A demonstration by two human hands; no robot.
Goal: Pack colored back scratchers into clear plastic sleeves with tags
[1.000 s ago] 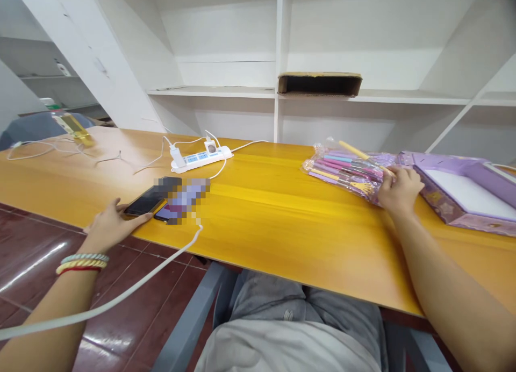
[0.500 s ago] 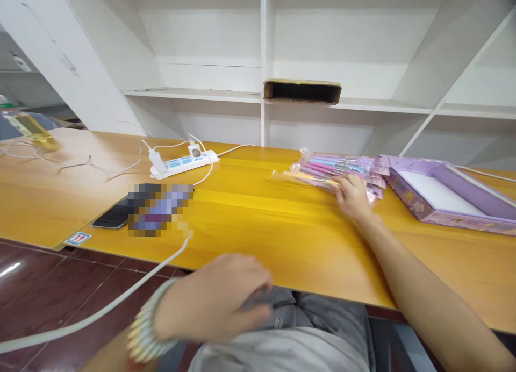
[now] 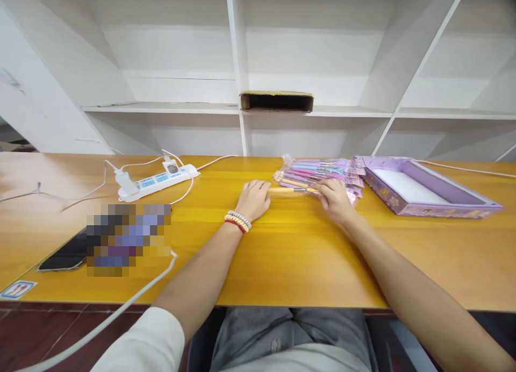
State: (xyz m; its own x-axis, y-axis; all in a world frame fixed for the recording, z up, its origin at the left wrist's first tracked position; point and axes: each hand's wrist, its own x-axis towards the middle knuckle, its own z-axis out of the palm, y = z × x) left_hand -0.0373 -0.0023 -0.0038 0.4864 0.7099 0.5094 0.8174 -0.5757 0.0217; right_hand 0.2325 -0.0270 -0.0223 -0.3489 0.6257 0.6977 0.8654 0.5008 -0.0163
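Note:
Between my two hands lies a yellow pen (image 3: 288, 191) in a clear wrapper, level over the table. My left hand (image 3: 253, 199) has its fingers closed round the left end of it. The right end is in the closed fingers of my right hand (image 3: 334, 200). Just behind, a pile of wrapped pens (image 3: 318, 170) in pink, blue and purple rests on the table, partly covered by my right hand. A purple open box (image 3: 443, 209) with a white inside stands to the right of the pile.
A white power strip (image 3: 159, 183) with plugs and cables is at the left. Nearer me are a dark phone (image 3: 64, 254) and a blurred-out item (image 3: 133, 235). A white cable (image 3: 121, 305) crosses the front edge. Behind the table, white shelves (image 3: 161, 107) hold a cardboard box (image 3: 276, 102).
My left hand has moved from above my lap, up and forward, to the yellow pen's left end. The view has turned right, and the bottle at the far left is out of sight.

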